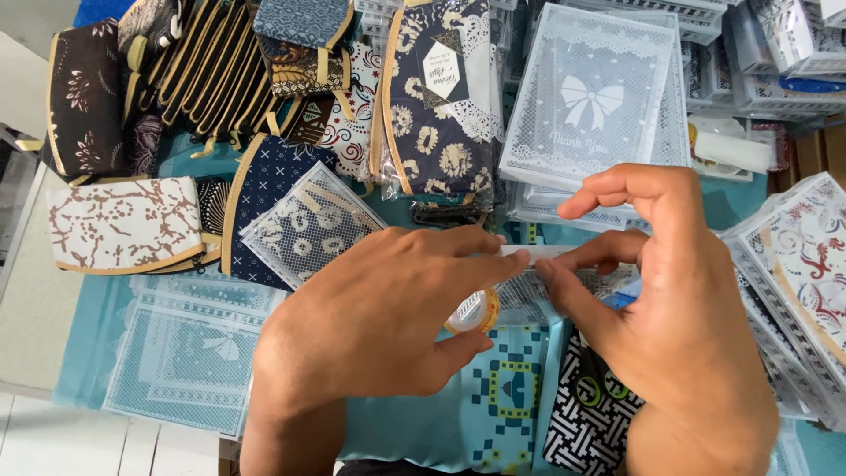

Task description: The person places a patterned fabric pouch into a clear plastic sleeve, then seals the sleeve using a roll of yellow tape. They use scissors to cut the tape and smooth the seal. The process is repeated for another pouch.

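While the head camera looked straight down, the left hand (379,317) lay curled around a small roll of clear tape (474,310), thumb below and fingers closed over the top, so that only the roll's right edge showed past the palm. The right hand (679,326) faced it from the right, its thumb and forefinger pinched narrow on the free end of the tape, where they met the left forefinger tip. The short white strip they shared ran left to right, its long axis level across the view, and it sat directly over a lace-printed clear bag (551,295) lying between the two hands. That bag was just beneath the fingertips, equally near to both hands, with its far edge tucked under the strip; whether the tape already touched it I could not tell.

Around them on the teal tabletop (88,353) lay more goods. A stack of dark patterned fabric pouches (203,70) stood at the far left, a cream pouch with brown branches (123,225) nearer on the left, and an empty white lace bag with a bow print (595,97) at the far middle. A black-and-white geometric pouch (586,414) lay near, under the right wrist.
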